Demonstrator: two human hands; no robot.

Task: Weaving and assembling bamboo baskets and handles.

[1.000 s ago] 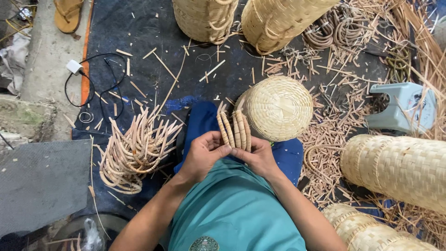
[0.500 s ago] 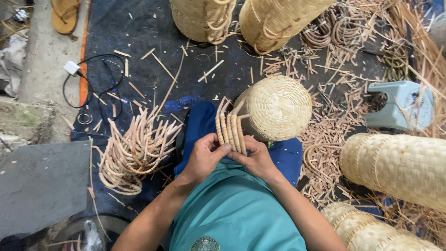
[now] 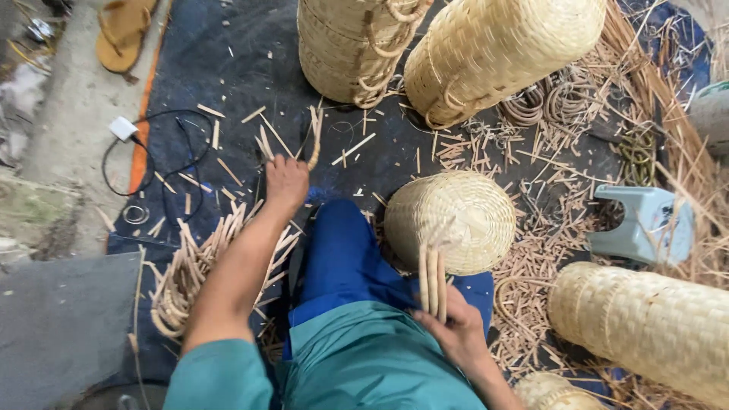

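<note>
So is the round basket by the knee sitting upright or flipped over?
Flipped over, or at least mouth away from the camera: the woven basket shows a closed, domed woven surface and no opening. The right hand holds cane strips against it.

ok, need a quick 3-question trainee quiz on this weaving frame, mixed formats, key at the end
1. True or false: the left hand is gripping the grey plastic stool.
2. Multiple choice: what does the right hand hold? A) a sandal B) a few upright cane strips C) a charger cable
3. Fill in: the round woven basket nearest the person lies just beside the ____ trouser leg.

Key
1. False. The left hand is stretched out over the dark mat, holding a curved cane piece; the stool stands far off at the right.
2. B
3. blue
</note>
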